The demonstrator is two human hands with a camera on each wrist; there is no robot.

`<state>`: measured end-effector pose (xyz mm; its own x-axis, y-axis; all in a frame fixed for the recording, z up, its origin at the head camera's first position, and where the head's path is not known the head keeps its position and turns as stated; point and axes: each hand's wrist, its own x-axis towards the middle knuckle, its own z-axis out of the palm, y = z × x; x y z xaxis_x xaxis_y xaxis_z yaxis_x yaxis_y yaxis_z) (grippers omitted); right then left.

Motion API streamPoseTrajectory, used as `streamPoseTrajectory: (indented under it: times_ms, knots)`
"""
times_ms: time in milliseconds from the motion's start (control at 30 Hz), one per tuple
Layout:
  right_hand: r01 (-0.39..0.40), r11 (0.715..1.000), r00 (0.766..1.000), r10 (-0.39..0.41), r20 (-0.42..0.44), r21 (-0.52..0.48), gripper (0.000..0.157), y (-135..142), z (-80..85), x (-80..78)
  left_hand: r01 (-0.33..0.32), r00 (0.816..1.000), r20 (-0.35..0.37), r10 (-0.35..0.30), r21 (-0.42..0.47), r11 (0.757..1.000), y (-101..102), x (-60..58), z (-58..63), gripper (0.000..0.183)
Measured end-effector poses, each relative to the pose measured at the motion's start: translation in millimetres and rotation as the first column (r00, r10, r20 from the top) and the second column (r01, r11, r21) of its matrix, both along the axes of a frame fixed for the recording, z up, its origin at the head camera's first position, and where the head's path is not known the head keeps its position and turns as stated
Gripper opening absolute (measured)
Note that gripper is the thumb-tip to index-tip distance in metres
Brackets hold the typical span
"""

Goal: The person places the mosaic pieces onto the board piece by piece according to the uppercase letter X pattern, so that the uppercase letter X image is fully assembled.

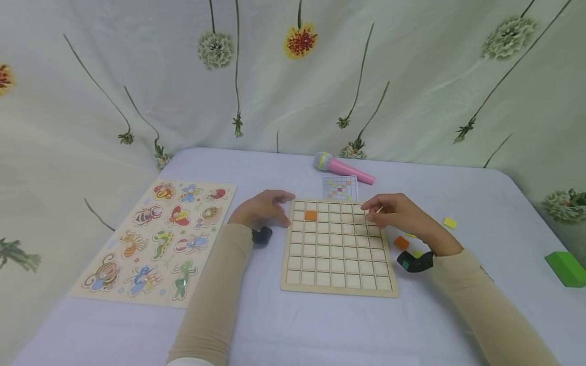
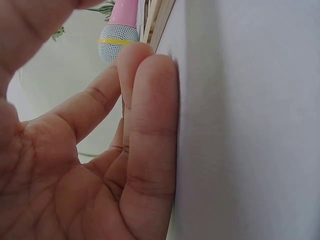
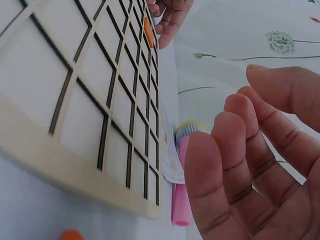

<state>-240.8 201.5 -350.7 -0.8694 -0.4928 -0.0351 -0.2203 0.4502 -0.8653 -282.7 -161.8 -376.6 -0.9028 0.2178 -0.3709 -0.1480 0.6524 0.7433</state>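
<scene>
A wooden grid board (image 1: 339, 295) lies flat on the table, with one orange tile (image 1: 311, 215) in its second row near the upper left. At the board's left edge rests my left hand (image 1: 262, 207), fingers loosely extended; its fingertips lie against the tabletop in the left wrist view. Above the board's upper right corner hovers my right hand (image 1: 396, 216), fingers lightly bent. Nothing shows between thumb and fingers of that hand (image 3: 255, 160) in the right wrist view. Just beyond the board lies a small card (image 1: 340, 188) printed with a coloured grid pattern.
Behind the card is a pink toy microphone (image 1: 350, 169). Right of the board lie an orange tile (image 1: 402, 243) and several yellow tiles (image 1: 450, 222). A green block (image 1: 566, 268) sits at the far right. An insect picture puzzle (image 1: 157, 244) covers the table's left side.
</scene>
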Motion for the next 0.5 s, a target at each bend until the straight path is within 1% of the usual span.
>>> streamPoseTrajectory:
  times_ms: [100, 233, 333, 500]
  knots:
    - [0.007, 1.0, 1.0, -0.007, -0.019, 0.014, 0.031, 15, 0.8, 4.8, -0.008, 1.0, 0.003, 0.008, 0.003, 1.0, 0, 1.0, 0.5, 0.086]
    - [0.024, 0.999, 1.0, -0.024, -0.017, 0.039, 0.029, 34, -0.4, 10.7, -0.008, 1.0, 0.001, 0.008, -0.004, 1.0, 0, 1.6, 0.9, 0.085]
    - [0.035, 0.998, 0.999, -0.035, 0.005, 0.061, 0.027, 47, -1.9, 15.0, -0.002, 1.0, -0.001, 0.002, 0.0, 1.0, 0, 1.1, 0.6, 0.085]
    - [0.0, 0.996, 0.999, -0.004, 0.046, 0.092, 0.026, 71, -7.3, 18.7, 0.013, 1.0, -0.006, -0.013, 0.002, 1.0, -1, 0.0, -0.1, 0.085]
